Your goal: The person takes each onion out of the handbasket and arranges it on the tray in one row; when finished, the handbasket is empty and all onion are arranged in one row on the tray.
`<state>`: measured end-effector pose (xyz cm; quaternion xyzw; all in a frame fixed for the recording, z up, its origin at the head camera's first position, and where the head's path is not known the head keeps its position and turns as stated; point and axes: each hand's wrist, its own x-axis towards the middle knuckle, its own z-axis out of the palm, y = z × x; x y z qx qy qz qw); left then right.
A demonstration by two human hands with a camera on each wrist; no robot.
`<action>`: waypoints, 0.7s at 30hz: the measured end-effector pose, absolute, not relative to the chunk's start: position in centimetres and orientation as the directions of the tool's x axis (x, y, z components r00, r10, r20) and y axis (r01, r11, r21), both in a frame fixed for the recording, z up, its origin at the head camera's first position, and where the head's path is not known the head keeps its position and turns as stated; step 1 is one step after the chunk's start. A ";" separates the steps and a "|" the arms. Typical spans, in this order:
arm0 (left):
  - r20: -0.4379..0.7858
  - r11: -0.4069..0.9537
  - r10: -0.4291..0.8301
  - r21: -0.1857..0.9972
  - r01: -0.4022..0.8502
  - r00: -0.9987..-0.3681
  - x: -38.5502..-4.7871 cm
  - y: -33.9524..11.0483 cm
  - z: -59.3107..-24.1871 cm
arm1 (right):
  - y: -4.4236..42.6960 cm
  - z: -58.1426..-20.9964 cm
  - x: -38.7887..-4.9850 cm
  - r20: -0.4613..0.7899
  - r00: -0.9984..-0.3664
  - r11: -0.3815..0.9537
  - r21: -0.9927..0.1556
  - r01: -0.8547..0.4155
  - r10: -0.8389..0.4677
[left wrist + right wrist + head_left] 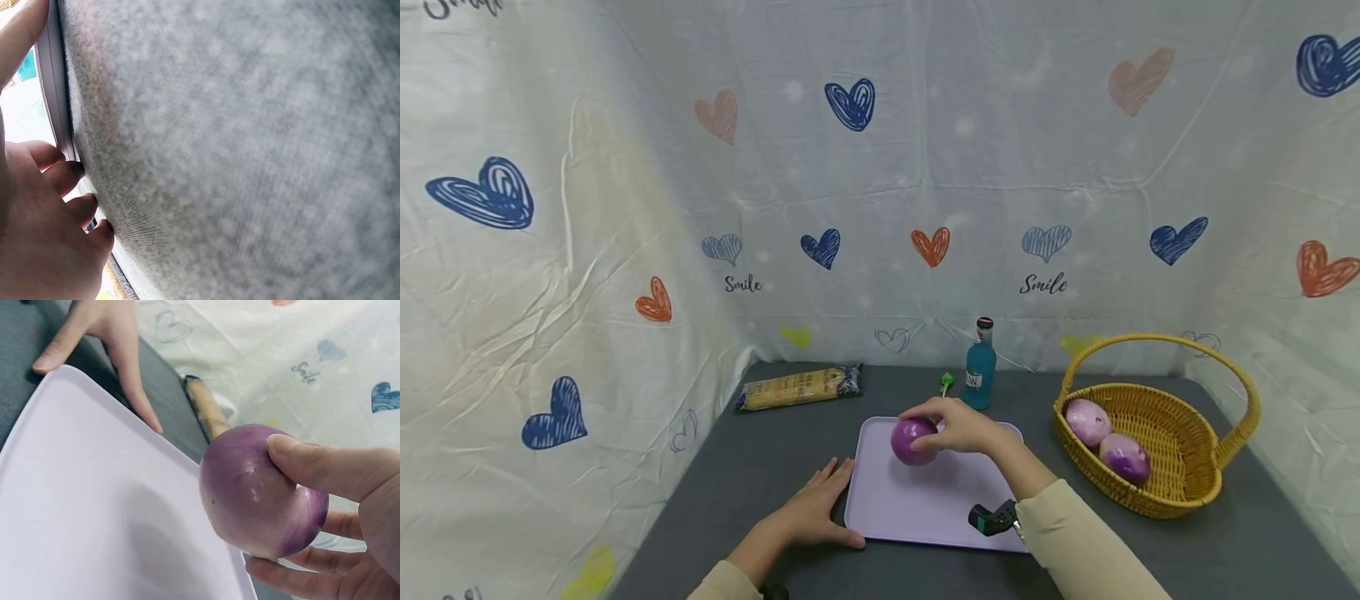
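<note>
The thumb and fingers of the right hand (pixel 961 427) grip a purple onion (pixel 912 442), positioned above the lilac tray (pixel 917 504) and clear of its surface. The left hand (pixel 808 510) has its fingers extended and spread, with thumb and fingertips at the tray's left edge. Outward, a blue bottle (pixel 981 377) stands behind the tray, a yellow packet (pixel 797 388) lies back left, and a wicker basket (pixel 1165 506) at right contains two onions (pixel 1087 422).

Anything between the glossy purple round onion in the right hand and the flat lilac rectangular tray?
Nothing visible. The right hand holds the onion over the tray, whose visible surface bears only shadow. The left hand is at the tray's left edge, off to the side.
</note>
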<state>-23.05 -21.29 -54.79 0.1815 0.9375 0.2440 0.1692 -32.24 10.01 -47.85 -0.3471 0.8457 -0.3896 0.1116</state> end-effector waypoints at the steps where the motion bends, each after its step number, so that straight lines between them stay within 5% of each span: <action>1: -0.227 0.815 0.423 0.519 0.259 -0.877 -23.1 -21.3 -54.8 | 9.9 -47.9 -32.3 0.079 -0.734 0.460 -0.732 -0.502 -0.675; 21: -0.213 0.814 0.425 0.515 0.269 -0.880 -23.1 -21.4 -55.0 | 6.7 -49.3 -32.3 0.046 -0.737 0.488 -0.721 -0.492 -0.675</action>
